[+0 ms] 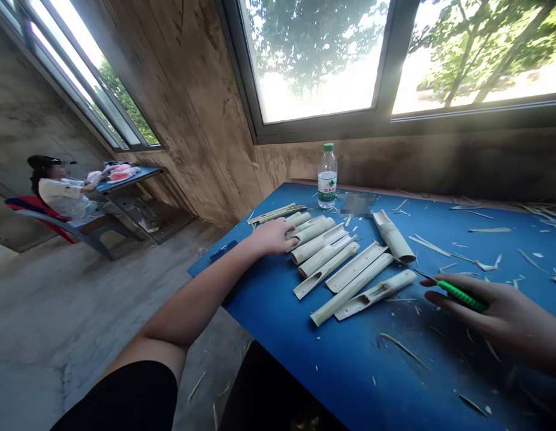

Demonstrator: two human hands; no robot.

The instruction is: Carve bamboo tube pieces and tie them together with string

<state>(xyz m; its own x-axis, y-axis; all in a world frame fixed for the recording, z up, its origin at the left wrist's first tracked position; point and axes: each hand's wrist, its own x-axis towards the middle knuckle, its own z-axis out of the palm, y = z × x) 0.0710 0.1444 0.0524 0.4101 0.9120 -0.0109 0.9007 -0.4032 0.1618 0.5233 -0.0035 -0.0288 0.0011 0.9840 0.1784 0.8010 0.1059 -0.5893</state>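
Note:
My left hand [274, 236] reaches to the far left end of a row of split bamboo pieces [325, 242], its fingers curled over the end of one bamboo piece. What lies under the palm is hidden. My right hand [514, 314] holds a knife with a ribbed green handle [462, 294], its thin blade pointing left toward the pieces. Nearest that blade are a notched bamboo piece [380, 293] and a wide trough-like bamboo piece [393, 236], which lies apart at an angle.
A water bottle [327, 179] with a green cap stands at the back of the blue table [350, 365]. Bamboo shavings [489, 230] litter the right side. A dark blue object [223, 251] lies by the left edge. Another person [65, 194] sits at a separate table, far left.

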